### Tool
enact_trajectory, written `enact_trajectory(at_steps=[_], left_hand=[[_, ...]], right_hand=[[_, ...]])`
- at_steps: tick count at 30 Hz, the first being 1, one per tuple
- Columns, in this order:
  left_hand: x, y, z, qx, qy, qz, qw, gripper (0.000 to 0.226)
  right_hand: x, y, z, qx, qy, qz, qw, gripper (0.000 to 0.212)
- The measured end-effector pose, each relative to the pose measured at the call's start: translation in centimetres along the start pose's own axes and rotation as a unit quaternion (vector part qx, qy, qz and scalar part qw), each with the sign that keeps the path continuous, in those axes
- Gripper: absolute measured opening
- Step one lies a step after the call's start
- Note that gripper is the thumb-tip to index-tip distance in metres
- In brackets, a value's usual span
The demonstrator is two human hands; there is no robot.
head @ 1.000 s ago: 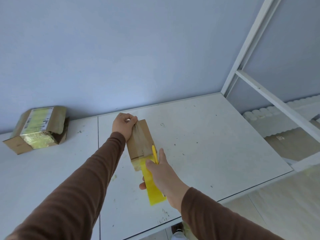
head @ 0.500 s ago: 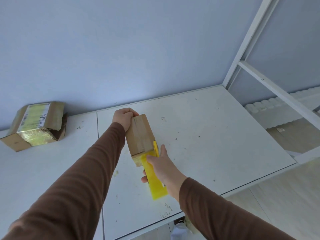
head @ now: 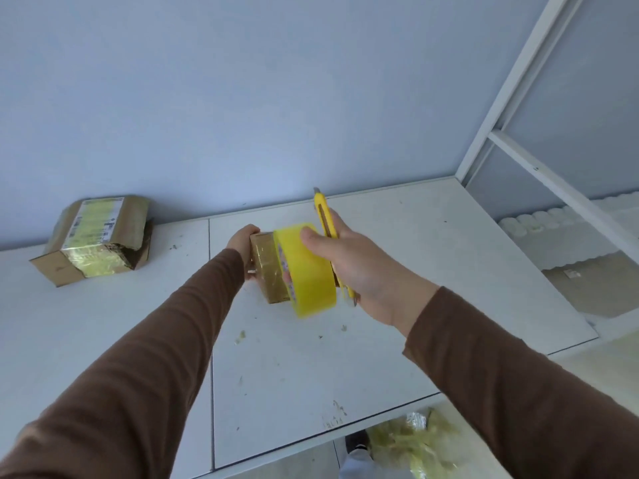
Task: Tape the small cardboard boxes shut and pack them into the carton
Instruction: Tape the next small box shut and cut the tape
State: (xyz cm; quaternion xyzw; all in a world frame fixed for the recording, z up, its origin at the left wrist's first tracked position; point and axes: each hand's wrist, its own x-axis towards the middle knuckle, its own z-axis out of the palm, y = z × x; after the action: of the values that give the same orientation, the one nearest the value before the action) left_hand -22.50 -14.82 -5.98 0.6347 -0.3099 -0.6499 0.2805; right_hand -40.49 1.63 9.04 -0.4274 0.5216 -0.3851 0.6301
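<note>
I am in the taping step; my left hand grips the far end of the small cardboard box, which stands on the desk near its middle; my right hand grasps the yellow tape roll and a yellow utility knife together, the roll against the box's near side; next, I judge, I must cut the tape at the box, steadying it so the strip lies flat; no carton is in sight.

A white shipping label with a barcode lies on the taped cardboard box at the left, its print too small to read, and the marks on the yellow tape roll's core are blurred
</note>
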Motion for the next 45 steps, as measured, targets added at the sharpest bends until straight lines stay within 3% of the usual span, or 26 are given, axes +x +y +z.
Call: enact_trajectory(at_steps=[2, 4, 7, 9, 11, 13, 15, 19, 26, 29, 37, 41, 43, 45], left_hand=[[1.1, -0.4, -0.7, 0.01, 0.036, -0.008, 0.999, 0.031], [0.8, -0.4, -1.4, 0.034, 0.085, 0.044, 0.995, 0.053], [-2.2, -0.7, -2.3, 0.029, 0.141, 0.246, 0.959, 0.079], [-4.5, -2.1, -2.2, 0.056, 0.082, 0.383, 0.919, 0.074], [-5.6, -3.5, -1.8, 0.147, 0.007, 0.427, 0.892, 0.099], [-5.4, -3.8, -1.0, 0.222, -0.009, 0.411, 0.884, 0.133], [-5.1, -3.5, -0.1, 0.241, 0.036, 0.393, 0.887, 0.141], [-4.2, -3.2, 0.3, 0.277, 0.12, 0.426, 0.853, 0.125], [-3.4, -2.8, -0.7, 0.315, 0.108, 0.406, 0.851, 0.124], [-3.4, -2.6, -0.5, 0.299, 0.113, 0.406, 0.856, 0.118], [-3.9, -0.1, -0.2, 0.292, 0.08, 0.328, 0.895, 0.107], [-4.6, 0.8, -0.2, 0.156, 0.023, 0.2, 0.967, 0.089], [-4.8, 0.8, -0.3, 0.151, 0.019, 0.116, 0.982, 0.074], [-4.8, 1.0, -0.3, 0.14, 0.033, 0.065, 0.988, 0.076]], right_hand=[[1.2, -2.9, 0.1, -0.071, -0.009, -0.042, 0.997, 0.056], [3.0, -4.1, 0.1, -0.12, 0.002, -0.075, 0.99, 0.053], [6.0, -4.4, -0.1, -0.146, 0.014, -0.092, 0.985, 0.053], [7.8, -5.0, 0.2, -0.152, 0.024, -0.089, 0.984, 0.053], [8.9, -5.5, 0.6, -0.148, 0.027, -0.088, 0.985, 0.054], [9.4, -5.3, 0.7, -0.137, 0.02, -0.095, 0.986, 0.056], [9.5, -5.2, 1.5, -0.127, 0.042, -0.089, 0.987, 0.057], [9.8, -5.0, 1.5, -0.071, 0.048, -0.081, 0.993, 0.056], [7.9, -2.4, 1.2, -0.07, 0.015, -0.132, 0.989, 0.042], [6.0, -1.1, 1.7, -0.012, 0.055, -0.143, 0.988, 0.012], [1.6, 5.4, 2.0, -0.09, 0.06, 0.035, 0.994, 0.028], [2.6, 2.7, 0.9, -0.066, 0.054, -0.004, 0.996, 0.021], [2.9, 2.3, 1.0, -0.067, 0.056, -0.039, 0.995, 0.012], [3.2, 2.2, 1.4, -0.079, 0.064, -0.076, 0.992, 0.014]])
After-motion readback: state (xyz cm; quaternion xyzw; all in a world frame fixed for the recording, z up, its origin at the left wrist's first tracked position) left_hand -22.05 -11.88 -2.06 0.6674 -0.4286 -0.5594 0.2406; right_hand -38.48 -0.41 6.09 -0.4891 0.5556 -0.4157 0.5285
